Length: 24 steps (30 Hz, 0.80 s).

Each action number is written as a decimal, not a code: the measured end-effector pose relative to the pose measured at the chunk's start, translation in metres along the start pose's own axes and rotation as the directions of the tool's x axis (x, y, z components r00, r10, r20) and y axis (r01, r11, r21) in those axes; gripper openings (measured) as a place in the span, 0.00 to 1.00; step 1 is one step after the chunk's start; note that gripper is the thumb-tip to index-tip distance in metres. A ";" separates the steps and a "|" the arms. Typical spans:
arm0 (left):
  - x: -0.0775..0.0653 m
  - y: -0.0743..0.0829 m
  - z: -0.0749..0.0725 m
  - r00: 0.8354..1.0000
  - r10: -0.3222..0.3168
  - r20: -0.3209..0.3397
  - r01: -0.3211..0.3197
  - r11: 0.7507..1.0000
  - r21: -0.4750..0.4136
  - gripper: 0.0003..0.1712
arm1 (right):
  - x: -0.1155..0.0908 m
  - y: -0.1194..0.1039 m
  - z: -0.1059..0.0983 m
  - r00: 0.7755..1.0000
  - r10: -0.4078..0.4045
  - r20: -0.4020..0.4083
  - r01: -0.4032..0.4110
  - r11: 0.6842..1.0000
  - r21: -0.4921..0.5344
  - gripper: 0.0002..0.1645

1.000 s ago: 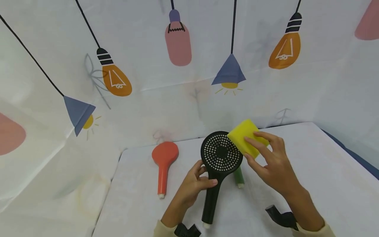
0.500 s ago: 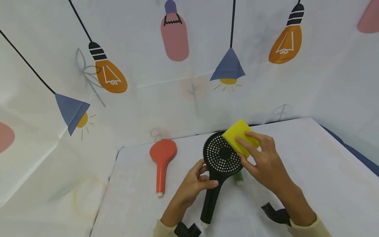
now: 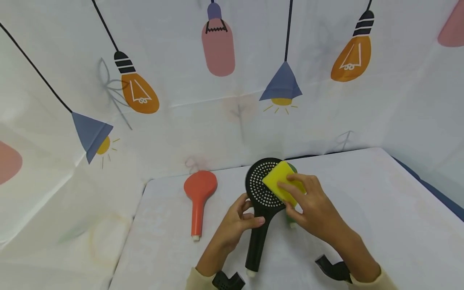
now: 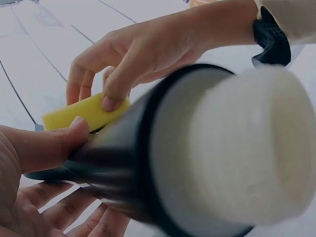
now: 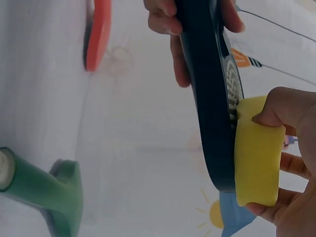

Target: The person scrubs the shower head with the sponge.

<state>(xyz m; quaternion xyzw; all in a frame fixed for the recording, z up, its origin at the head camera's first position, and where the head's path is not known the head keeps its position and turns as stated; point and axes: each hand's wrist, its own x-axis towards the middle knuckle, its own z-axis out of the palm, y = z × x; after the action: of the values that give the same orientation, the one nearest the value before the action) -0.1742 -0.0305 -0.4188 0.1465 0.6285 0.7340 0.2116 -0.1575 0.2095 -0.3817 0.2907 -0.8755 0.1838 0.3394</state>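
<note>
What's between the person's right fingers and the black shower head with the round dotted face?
A yellow sponge block, pinched in the right fingers and touching the black shower head; the right wrist view shows this.

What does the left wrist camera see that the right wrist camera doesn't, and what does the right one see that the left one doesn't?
Only the left wrist view shows the white end of the black shower head and the right sleeve. Only the right wrist view shows the red shower head and the green shower head. Both show the black shower head, the yellow sponge, the left hand and the right hand.
</note>
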 end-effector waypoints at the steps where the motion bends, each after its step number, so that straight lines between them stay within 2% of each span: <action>1: 0.000 0.000 0.000 1.000 -0.001 -0.004 0.001 1.000 -0.001 0.43 | 0.000 -0.001 0.000 1.000 -0.006 0.002 0.006 1.000 0.004 0.28; 4: 0.000 0.000 -0.001 1.000 -0.001 -0.019 0.001 1.000 -0.004 0.44 | 0.000 -0.005 0.001 1.000 -0.015 0.016 0.015 1.000 0.019 0.33; 13: -0.001 -0.002 -0.002 0.999 -0.013 -0.047 0.013 1.000 -0.003 0.45 | -0.003 -0.014 0.000 0.995 -0.055 0.078 0.047 0.993 0.109 0.31; 17: -0.002 -0.003 -0.002 0.999 -0.015 -0.046 0.014 1.000 -0.014 0.45 | -0.006 -0.013 -0.009 0.982 -0.069 0.173 0.028 0.973 0.228 0.31; 19: -0.002 -0.003 -0.002 0.999 -0.013 -0.045 0.012 1.000 -0.014 0.45 | -0.007 -0.011 -0.016 0.962 -0.081 0.260 -0.012 0.941 0.338 0.33; 21: -0.003 -0.003 -0.001 0.999 -0.009 -0.038 0.009 1.000 -0.018 0.46 | -0.008 -0.008 -0.025 0.933 -0.114 0.340 -0.061 0.884 0.463 0.34; 23: -0.002 -0.002 -0.001 0.999 -0.007 -0.037 0.006 1.000 -0.012 0.46 | -0.008 -0.004 -0.032 0.924 -0.155 0.350 -0.076 0.822 0.564 0.35; 24: -0.002 -0.002 -0.001 0.999 -0.005 -0.038 0.005 1.000 -0.009 0.46 | -0.007 -0.003 -0.035 0.929 -0.167 0.331 -0.067 0.803 0.593 0.35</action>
<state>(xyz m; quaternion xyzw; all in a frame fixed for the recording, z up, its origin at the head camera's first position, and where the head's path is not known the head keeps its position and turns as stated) -0.1727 -0.0319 -0.4206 0.1300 0.6294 0.7390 0.2023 -0.1340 0.2283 -0.3617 0.4347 -0.8130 0.3816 0.0662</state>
